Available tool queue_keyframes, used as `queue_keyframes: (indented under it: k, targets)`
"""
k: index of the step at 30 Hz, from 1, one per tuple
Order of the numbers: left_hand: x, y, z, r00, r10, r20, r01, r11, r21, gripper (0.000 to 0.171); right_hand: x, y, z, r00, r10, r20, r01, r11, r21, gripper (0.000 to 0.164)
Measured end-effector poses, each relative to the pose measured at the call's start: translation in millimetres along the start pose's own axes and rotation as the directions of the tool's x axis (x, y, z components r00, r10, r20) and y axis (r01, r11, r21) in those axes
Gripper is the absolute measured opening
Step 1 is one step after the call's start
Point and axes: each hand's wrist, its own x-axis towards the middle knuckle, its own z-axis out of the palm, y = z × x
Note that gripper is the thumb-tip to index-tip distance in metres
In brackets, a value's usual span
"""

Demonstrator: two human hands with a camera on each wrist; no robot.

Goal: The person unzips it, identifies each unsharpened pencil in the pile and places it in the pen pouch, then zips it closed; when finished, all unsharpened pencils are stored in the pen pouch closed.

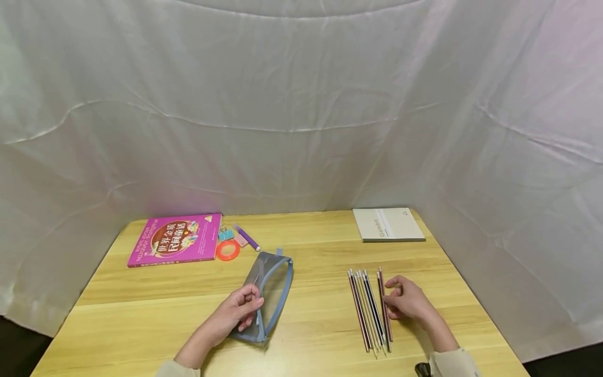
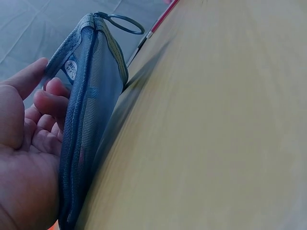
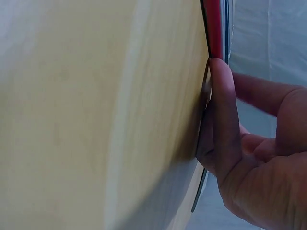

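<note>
My left hand holds the edge of a grey-blue mesh pencil case, its fingers curled at the zip side. The left wrist view shows the case's zip close up and its ring pull. A row of pencils lies on the table to the right, tips toward me. At the right side of that row, my right hand pinches a dark red pencil. In the right wrist view a fingertip is against the red pencil; part of the grip is hidden.
A pink book lies at the back left. Beside it are an orange tape roll, a blue binder clip, a small pink item and a purple marker. A pale notebook sits at the back right.
</note>
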Motion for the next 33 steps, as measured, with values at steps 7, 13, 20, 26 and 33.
queue_keyframes:
  k: [7, 13, 20, 26, 33]
  targets:
    - [0.6, -1.9, 0.1, 1.0, -0.003, -0.01, 0.003, 1.0, 0.002, 0.026, -0.1, 1.0, -0.8, 1.0, -0.014, 0.008, 0.014, 1.0, 0.002, 0.037]
    - [1.1, -3.8, 1.1, 1.0, 0.011, -0.021, -0.011, 1.0, 0.011, 0.026, -0.4, 2.4, -3.4, 1.0, -0.009, 0.017, 0.009, 1.0, 0.015, 0.037]
    - [0.1, -3.7, 1.5, 0.999, 0.021, -0.042, -0.02, 1.0, 0.007, 0.025, -0.8, -2.4, -2.8, 1.0, -0.01, 0.024, 0.01, 1.0, 0.002, 0.051]
    - [-0.2, -5.6, 0.4, 0.999, 0.033, -0.041, -0.032, 0.999, 0.011, 0.023, -0.8, -4.7, 0.7, 0.999, -0.03, 0.024, 0.031, 0.999, -0.044, 0.059]
    - [-0.8, -6.6, -0.7, 0.999, 0.037, -0.035, -0.037, 0.999, 0.011, 0.023, 0.0, -4.8, 2.8, 1.0, -0.021, -0.012, 0.02, 0.997, -0.077, 0.058]
